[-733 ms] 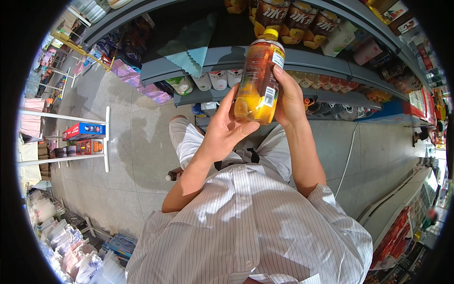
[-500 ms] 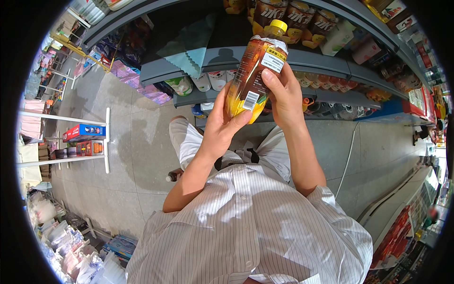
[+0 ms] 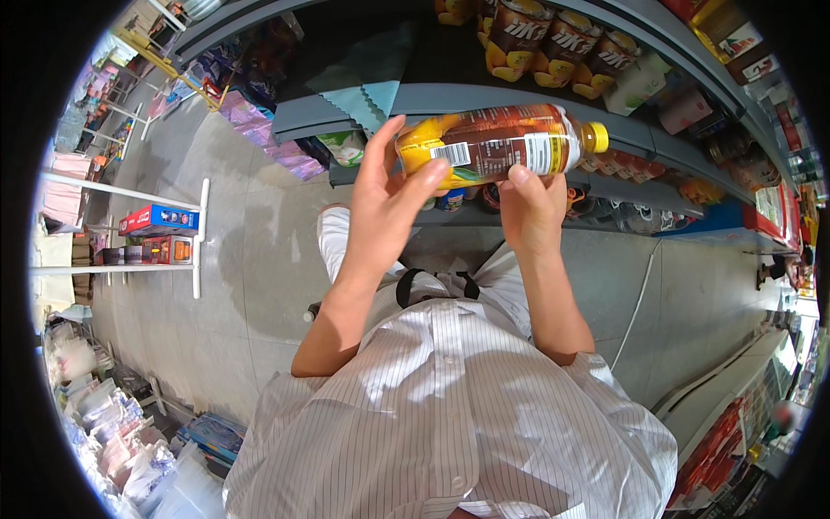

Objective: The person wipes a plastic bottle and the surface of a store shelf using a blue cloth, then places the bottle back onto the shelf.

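A plastic bottle (image 3: 488, 149) with a yellow cap and a brown-and-yellow label lies sideways between my hands, cap pointing right, barcode side up. My left hand (image 3: 389, 195) grips the bottom end, thumb across the label and fingers curled around the end. My right hand (image 3: 531, 208) holds it from below near the cap end, thumb on the label and other fingers partly hidden. Just beyond the bottle, a pale teal sheet (image 3: 359, 91) with a zigzag edge hangs over a grey shelf edge (image 3: 432, 97).
Brown-and-yellow containers (image 3: 510, 48) stand on the shelf, with more goods below. At left is a white rack (image 3: 204, 238) with boxed items (image 3: 158, 221); plastic-wrapped goods (image 3: 108, 415) lie lower left. A white case (image 3: 726, 381) stands lower right. A thin white cord (image 3: 638, 298) crosses the floor.
The bottle has tipped from upright to nearly horizontal, its cap swinging right. My left hand has moved left, and my right hand now sits lower along the bottle.
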`<state>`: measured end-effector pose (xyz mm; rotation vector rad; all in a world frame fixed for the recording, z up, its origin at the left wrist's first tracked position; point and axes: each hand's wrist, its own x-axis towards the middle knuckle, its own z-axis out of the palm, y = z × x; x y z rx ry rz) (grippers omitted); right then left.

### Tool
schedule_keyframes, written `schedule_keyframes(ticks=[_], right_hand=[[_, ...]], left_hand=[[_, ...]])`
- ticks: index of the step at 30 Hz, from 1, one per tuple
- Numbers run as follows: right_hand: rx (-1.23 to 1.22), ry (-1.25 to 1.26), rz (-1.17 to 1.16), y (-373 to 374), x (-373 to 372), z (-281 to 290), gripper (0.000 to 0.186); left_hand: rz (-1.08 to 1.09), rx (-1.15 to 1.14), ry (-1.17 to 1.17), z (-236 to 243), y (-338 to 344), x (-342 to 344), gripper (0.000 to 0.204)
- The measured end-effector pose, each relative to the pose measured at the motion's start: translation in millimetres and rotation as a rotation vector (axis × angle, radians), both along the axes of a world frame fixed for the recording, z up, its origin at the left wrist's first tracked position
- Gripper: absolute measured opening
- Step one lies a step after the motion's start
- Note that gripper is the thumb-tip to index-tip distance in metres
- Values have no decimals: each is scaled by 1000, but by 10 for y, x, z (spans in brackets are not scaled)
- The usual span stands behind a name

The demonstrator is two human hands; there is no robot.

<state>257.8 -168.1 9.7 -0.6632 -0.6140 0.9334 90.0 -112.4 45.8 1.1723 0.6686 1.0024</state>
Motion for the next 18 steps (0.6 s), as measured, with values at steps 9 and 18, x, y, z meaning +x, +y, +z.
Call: schedule_keyframes(ticks=[9,18], right_hand=[[46,71,-62,-77,-88,-64,47],[23,7,-53,-25,23,-64,61]], left_hand=[[10,129,72,-33,-22,34,70],[-131,-126,-180,-159,-5,35,47]])
